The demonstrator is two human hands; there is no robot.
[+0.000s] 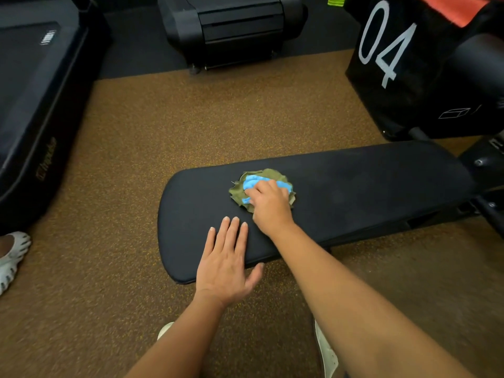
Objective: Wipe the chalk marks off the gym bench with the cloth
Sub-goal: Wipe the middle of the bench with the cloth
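Observation:
A black padded gym bench (354, 186) runs from the middle of the view toward the right. On its pad lies a bunched cloth (257, 180), olive green with a bright blue part. My right hand (270, 203) lies on top of the cloth with its fingers curled into the fabric, gripping it against the pad. My left hand (227, 260) rests flat near the bench's near-left end, fingers straight, thumb over the front edge. Faint pale smudges show on the pad to the right of the cloth.
Brown speckled rubber flooring (163, 126) surrounds the bench. A black box marked 04 (395, 64) stands at the back right. Black gym machines sit at the left (35, 105) and at the back (231, 28). Another person's white shoe (12, 255) is at the left edge.

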